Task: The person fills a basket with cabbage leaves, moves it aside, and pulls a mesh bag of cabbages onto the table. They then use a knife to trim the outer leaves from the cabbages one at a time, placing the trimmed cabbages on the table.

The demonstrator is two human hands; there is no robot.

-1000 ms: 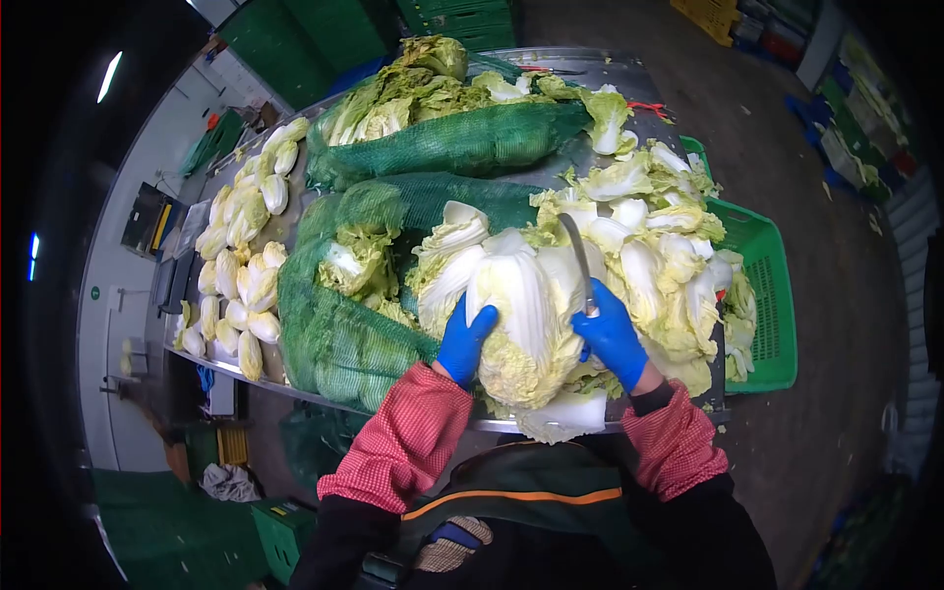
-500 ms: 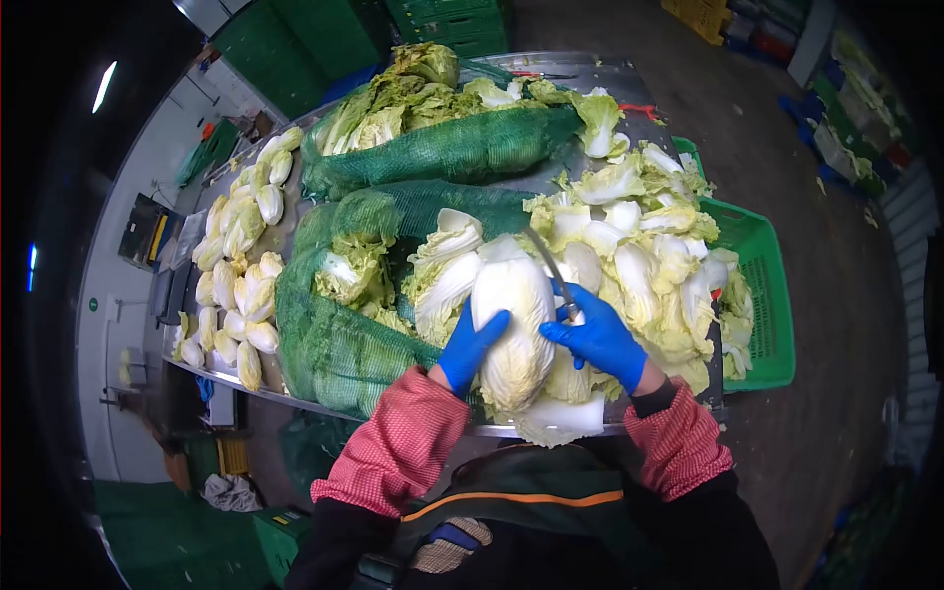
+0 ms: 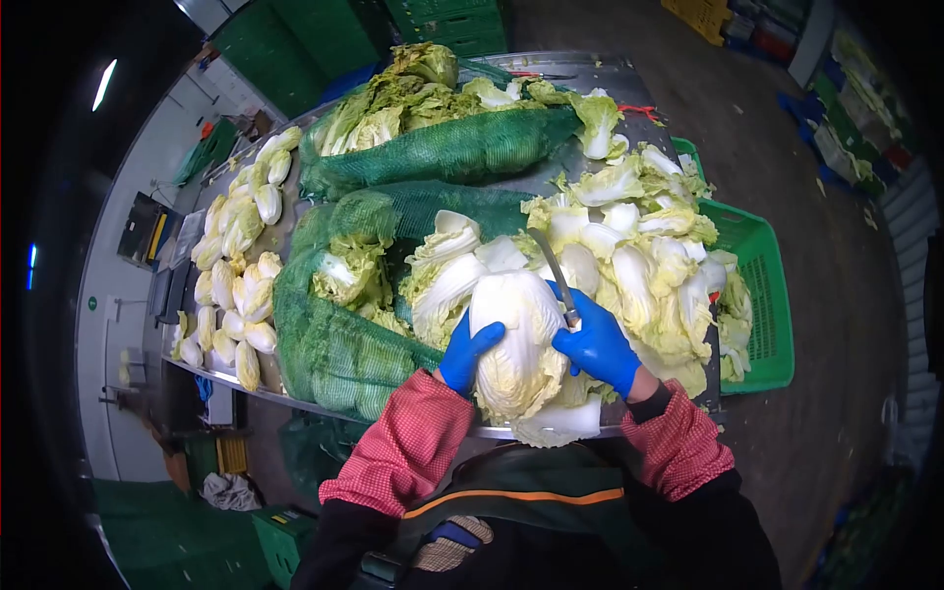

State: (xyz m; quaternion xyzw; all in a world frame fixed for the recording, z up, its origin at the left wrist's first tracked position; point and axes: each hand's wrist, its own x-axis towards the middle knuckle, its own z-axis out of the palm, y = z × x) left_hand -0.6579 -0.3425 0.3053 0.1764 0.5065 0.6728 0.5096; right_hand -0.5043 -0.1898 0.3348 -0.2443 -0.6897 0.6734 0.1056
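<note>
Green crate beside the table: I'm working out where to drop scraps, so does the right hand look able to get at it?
Probably, with a stretch: the right hand holds a knife, and heaped leaves lie between it and the green crate.

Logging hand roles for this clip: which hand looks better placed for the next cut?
Likely the blue-gloved right hand: it holds the curved metal knife beside the pale cabbage head, which the blue-gloved left hand braces.

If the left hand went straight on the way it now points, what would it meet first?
Most likely the pale cabbage head, which the left hand seems to touch; how far its hidden fingers reach underneath is unclear.
</note>
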